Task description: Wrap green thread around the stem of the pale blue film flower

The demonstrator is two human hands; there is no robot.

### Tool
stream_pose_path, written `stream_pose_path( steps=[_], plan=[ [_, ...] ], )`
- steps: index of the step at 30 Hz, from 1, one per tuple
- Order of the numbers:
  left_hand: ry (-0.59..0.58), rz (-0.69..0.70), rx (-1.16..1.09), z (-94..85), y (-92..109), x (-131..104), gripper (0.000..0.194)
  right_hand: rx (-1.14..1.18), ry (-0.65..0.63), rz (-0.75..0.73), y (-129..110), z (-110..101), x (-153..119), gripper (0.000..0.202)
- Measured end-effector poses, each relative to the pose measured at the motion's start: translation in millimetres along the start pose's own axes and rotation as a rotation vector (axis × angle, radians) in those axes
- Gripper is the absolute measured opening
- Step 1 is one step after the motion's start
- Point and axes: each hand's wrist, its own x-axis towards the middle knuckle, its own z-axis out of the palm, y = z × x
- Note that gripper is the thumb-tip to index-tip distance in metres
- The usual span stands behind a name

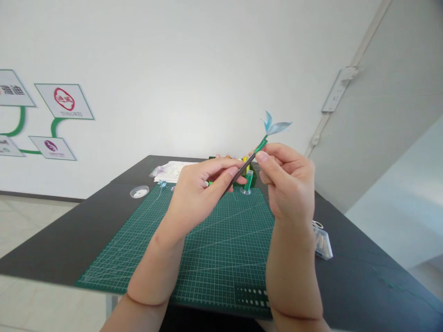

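A dark, thin stick slants up to the right above the mat, gripped between the thumb and fingers of my left hand. At its upper end, green wrapping runs up to a small light-blue flower piece with pointed petals. My right hand is closed in a pinch at that green wrapping, just below the petals. The wrapping looks like shiny green thread or tape; I cannot tell which. What lies behind the curled fingers of my right hand is hidden.
Beneath my hands a green cutting mat covers part of the black table. A green spool stands at the back. Leftward are a round dish, a blue flower and white paper. Scissors and a clear box lie right.
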Motion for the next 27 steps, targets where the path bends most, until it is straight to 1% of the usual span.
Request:
stream_pose_path(
  steps=[3,5,8,10,12,15,17,19,24,27],
  plan=[
    [0.000,-0.022,-0.086,-0.3,-2,1,0.020,0.029,-0.032,0.009,0,-1,0,0.007],
    [-0.001,-0.025,-0.096,-0.7,-3,1,0.027,0.019,-0.051,0.006,0,-1,0,0.007],
    [-0.021,-0.004,-0.008,-0.3,-5,1,0.038,-0.041,-0.069,0.002,1,-1,-1,0.008],
    [-0.039,0.012,0.037,1.4,-6,0,0.040,-0.083,-0.078,0.002,2,0,-2,0.008],
    [-0.047,0.003,0.011,4.3,-6,-1,0.037,-0.112,-0.073,0.000,2,2,-2,0.008],
    [-0.041,-0.031,-0.046,8.6,-8,0,0.028,-0.131,-0.055,-0.002,2,6,-3,0.005],
    [-0.034,-0.032,-0.001,10.3,-9,0,0.024,-0.147,-0.049,-0.007,2,8,-3,0.004],
    [-0.014,-0.016,0.074,10.9,-9,0,0.024,-0.178,-0.039,-0.016,2,9,-3,0.004],
    [0.105,-0.019,0.203,9.1,-9,-1,0.027,-0.280,-0.048,-0.045,3,10,-3,0.007],
    [0.180,0.009,0.295,5.0,-11,0,0.021,-0.352,-0.061,-0.082,1,8,-4,0.009]
  ],
)
